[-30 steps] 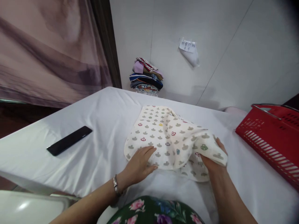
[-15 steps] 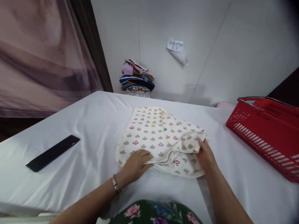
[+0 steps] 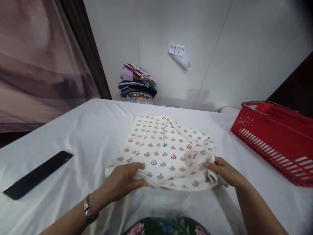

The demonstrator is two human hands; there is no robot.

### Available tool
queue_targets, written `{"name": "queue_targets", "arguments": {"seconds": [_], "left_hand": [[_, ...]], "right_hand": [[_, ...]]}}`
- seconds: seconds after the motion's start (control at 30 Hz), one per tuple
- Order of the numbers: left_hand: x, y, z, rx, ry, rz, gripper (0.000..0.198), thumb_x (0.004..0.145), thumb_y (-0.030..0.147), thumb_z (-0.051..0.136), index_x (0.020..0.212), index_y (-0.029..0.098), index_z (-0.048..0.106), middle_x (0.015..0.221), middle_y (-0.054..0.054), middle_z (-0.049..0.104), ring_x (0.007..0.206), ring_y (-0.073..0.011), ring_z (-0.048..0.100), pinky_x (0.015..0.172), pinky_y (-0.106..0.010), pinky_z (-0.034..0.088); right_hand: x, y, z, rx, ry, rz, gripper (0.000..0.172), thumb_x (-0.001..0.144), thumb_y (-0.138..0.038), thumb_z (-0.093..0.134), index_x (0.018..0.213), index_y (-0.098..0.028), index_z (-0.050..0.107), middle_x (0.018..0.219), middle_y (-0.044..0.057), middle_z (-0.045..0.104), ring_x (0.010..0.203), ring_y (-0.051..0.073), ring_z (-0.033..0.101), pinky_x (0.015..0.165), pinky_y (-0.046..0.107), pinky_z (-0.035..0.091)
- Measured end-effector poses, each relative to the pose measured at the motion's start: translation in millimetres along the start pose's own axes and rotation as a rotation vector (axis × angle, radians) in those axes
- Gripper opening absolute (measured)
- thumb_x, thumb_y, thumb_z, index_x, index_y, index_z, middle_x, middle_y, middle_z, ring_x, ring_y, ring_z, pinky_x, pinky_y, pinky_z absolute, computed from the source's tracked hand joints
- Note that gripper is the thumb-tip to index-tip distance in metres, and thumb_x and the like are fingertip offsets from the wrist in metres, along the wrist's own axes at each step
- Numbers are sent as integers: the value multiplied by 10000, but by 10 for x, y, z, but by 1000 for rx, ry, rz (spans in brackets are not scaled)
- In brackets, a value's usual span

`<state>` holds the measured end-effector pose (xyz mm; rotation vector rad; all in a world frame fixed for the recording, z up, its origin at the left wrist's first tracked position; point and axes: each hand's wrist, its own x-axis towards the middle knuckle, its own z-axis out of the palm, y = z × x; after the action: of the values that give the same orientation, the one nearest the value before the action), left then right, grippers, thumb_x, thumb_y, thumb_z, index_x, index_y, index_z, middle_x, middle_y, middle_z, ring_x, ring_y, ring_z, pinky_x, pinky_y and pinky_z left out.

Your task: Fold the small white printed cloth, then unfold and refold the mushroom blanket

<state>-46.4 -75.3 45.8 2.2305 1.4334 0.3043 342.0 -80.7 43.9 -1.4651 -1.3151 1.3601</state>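
Observation:
A cream cloth printed with grey mushrooms and a few coloured ones lies in folded layers in the middle of the table. My left hand, with a silver bracelet at the wrist, holds its near left edge between thumb and fingers. At the near right corner, my right hand pinches the bunched fabric and keeps it slightly raised. The near edge between both hands is pulled fairly straight. A loose fold runs diagonally across the cloth's far right part.
A white sheet covers the table. A long black object lies at left, and a red basket stands at right. Folded clothes are stacked by the wall, under a taped paper note. A curtain hangs at left.
My left hand has gone from lying on the cloth to gripping its near edge. My right hand has brought the right corner nearer to me, and the near edge is straighter. The view has shifted slightly.

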Motion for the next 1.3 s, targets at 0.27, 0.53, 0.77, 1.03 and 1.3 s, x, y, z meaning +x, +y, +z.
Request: {"name": "queue_targets", "arguments": {"seconds": [0.27, 0.53, 0.77, 1.03, 1.3], "left_hand": [[1465, 226, -1311, 339, 465, 68, 499, 850, 501, 388, 792, 73, 638, 872, -38, 666, 878, -185, 594, 786, -318, 407], [1962, 696, -1603, 290, 716, 475, 474, 885, 429, 382, 1089, 40, 559, 1195, -91, 547, 1146, -237, 461, 952, -423, 324], [1156, -450, -278, 262, 285, 112, 379, 824, 423, 424, 1042, 170, 602, 1166, -116, 570, 1073, -261, 524, 919, -397, 403], [730, -816, -84, 156, 185, -439, 665, 783, 547, 381, 1240, 68, 445, 1165, -181, 555, 1036, -293, 552, 848, -386, 433], [823, -628, 0, 102, 52, -485, 518, 783, 416, 436, 1204, 115, 448, 1071, -149, 623, 977, -270, 591, 797, -347, 444]], "right_hand": [[1134, -1266, -394, -145, 213, -179, 292, 725, -363, 629, 678, -75, 642, 680, 62, 676, 678, 161, 639, 638, 269, 499], [1403, -1568, -276, 26, 278, -503, 340, 783, -331, 585, 1074, -158, 611, 1102, 68, 645, 969, 194, 612, 799, 351, 486], [800, -43, -166, -431, 164, -241, 264, 683, -369, 666, 918, -257, 711, 1042, 42, 672, 993, 279, 596, 931, 487, 416], [215, 723, -450, -527, 506, 10, 614, 722, -516, 581, 1258, -223, 514, 1254, 95, 548, 1143, 301, 511, 990, 449, 369], [-205, 697, -197, -501, 452, 102, 764, 702, -506, 576, 1371, -202, 367, 1307, 98, 503, 1190, 300, 465, 972, 408, 385]]}}
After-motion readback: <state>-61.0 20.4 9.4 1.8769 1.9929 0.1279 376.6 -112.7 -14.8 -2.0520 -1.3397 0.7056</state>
